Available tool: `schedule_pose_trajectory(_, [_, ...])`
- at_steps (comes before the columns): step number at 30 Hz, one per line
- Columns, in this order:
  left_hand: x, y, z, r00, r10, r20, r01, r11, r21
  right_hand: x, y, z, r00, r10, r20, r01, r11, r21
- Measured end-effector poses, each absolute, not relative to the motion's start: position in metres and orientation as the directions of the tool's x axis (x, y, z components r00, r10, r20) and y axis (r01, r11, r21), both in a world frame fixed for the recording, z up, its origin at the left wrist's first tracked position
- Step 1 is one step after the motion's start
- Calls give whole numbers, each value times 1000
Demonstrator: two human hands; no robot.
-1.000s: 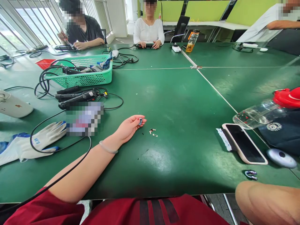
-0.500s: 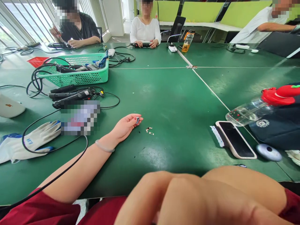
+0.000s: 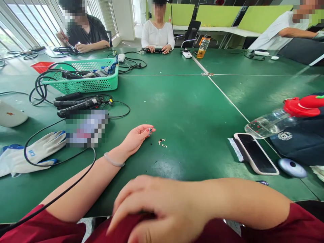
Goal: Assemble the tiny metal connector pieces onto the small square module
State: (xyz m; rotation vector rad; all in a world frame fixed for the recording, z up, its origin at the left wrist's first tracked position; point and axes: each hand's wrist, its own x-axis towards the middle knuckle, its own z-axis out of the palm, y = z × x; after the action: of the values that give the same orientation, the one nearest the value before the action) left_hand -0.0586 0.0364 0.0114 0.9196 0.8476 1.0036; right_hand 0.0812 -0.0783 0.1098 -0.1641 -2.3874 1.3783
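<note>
My left hand [image 3: 136, 139] rests on the green table, its thumb and fingers pinched on a small blue-and-silver part [image 3: 150, 131] whose kind I cannot make out. Just right of those fingertips lie several tiny loose pieces, among them a pale oblong piece [image 3: 164, 146] with a dark outline. My right hand [image 3: 162, 202] is in the near foreground, above my lap and the table's front edge. Its fingers are bent and slightly blurred, with the thumb apart from them, and I see nothing held there.
To the left are a work glove [image 3: 45, 148], black handheld tools [image 3: 78, 103], a cable and a green basket [image 3: 91, 86]. On the right lie a phone [image 3: 257, 153], a mouse [image 3: 292, 167] and a red-capped bottle [image 3: 268, 123]. Three people sit around the table.
My right hand has drawn back from close to the camera, further down and away, and more of it shows. My left hand keeps its pinch and has barely moved.
</note>
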Motion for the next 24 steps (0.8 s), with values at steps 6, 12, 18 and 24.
schedule_pose_trajectory(6, [-55,34,9,282,949,-143,-144,189,971,137,-15,48,-429,896,118,772,431,-468])
schedule_pose_trajectory(12, [-51,30,13,296,946,-135,-28,150,988,147,20,8,-363,923,130,760,373,-532])
schedule_pose_trajectory(18, [-50,31,12,307,939,-154,-47,177,983,141,21,0,-470,873,127,725,464,-508])
schedule_pose_trajectory(24, [-49,31,11,319,933,-163,-33,183,983,142,13,5,-385,901,201,584,407,-703])
